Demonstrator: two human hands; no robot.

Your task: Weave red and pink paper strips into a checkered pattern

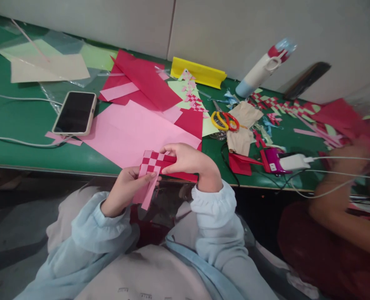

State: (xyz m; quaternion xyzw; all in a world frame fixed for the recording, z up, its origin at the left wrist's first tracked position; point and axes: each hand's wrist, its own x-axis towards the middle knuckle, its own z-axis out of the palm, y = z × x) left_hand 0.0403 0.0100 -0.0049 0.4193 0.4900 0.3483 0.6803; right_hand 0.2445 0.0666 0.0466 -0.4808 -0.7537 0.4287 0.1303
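Observation:
A woven piece of pink and red paper strips (152,161) is held at the front edge of the green table, its checkered part facing up. My left hand (127,185) grips its lower left side, thumb on top, with loose pink strips hanging below. Pinched at the right side of the weave, my right hand (185,159) has thumb and fingers closed on the red strips. Just behind both hands lies a large pink sheet (135,129), partly over red paper (147,79).
On the green table (13,121) are a phone (75,112), scissors (225,121), a yellow folded strip (199,73), a bottle (261,71), a white charger with cables (293,162) and paper scraps. Another person's arm (331,200) rests at the right.

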